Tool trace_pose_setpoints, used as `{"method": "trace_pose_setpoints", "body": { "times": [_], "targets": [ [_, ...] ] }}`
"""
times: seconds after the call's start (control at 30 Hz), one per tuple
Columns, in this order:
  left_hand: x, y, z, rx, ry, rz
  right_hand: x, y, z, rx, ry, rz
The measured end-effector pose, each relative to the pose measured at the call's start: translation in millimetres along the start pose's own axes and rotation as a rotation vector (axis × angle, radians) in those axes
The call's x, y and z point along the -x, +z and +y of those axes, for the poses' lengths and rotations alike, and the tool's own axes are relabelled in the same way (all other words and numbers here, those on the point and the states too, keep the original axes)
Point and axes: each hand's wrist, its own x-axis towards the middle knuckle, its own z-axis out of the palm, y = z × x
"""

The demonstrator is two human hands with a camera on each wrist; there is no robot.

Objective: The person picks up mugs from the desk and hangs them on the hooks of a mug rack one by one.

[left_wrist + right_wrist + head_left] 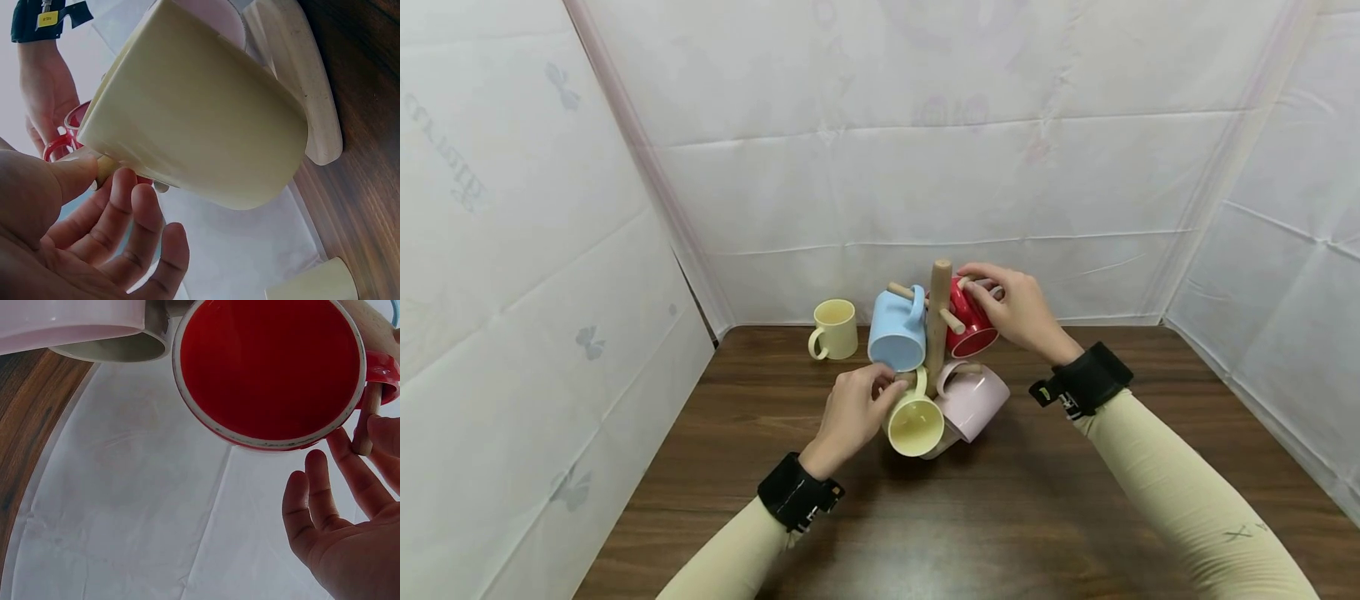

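A wooden mug tree (937, 337) stands on the table with several mugs hanging from its pegs. My left hand (855, 406) is at the lower left of it, beside a pale yellow mug (916, 427). Its thumb and forefinger pinch the tip of the wooden peg (106, 171) that bears this mug. On the far right side, my right hand (1021, 308) is at a red mug (269, 369). Thumb and forefinger there pinch the end of the peg (369, 422) passing through the red handle. The other fingers of both hands are loosely bent.
A light blue mug (897, 333) hangs upper left on the tree, and a pink mug (976, 402) hangs lower right. Another yellow mug (836, 331) stands upright on the wooden table (775, 400), left of the tree. White sheeting (880, 183) encloses the back and sides.
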Motion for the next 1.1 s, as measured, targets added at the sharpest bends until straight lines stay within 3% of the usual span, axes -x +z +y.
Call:
{"method": "trace_pose_setpoints", "body": {
  "times": [0.23, 0.43, 0.73, 1.1],
  "targets": [
    [0.2, 3.5, -1.6, 0.079, 0.103, 0.034, 2, -1.6, -2, -0.010, 0.003, 0.005],
    [1.1, 7.5, -3.2, 0.100, 0.137, 0.047, 5, -3.9, -1, -0.029, 0.018, 0.005],
    [-2.0, 6.1, -11.1, 0.119, 0.128, 0.104, 6, -6.3, -1, -0.037, 0.031, 0.018],
    [-13.0, 10.8, -20.3, 0.128, 0.129, 0.085, 16, -14.6, -3, -0.021, 0.058, 0.053]
  ]
}}
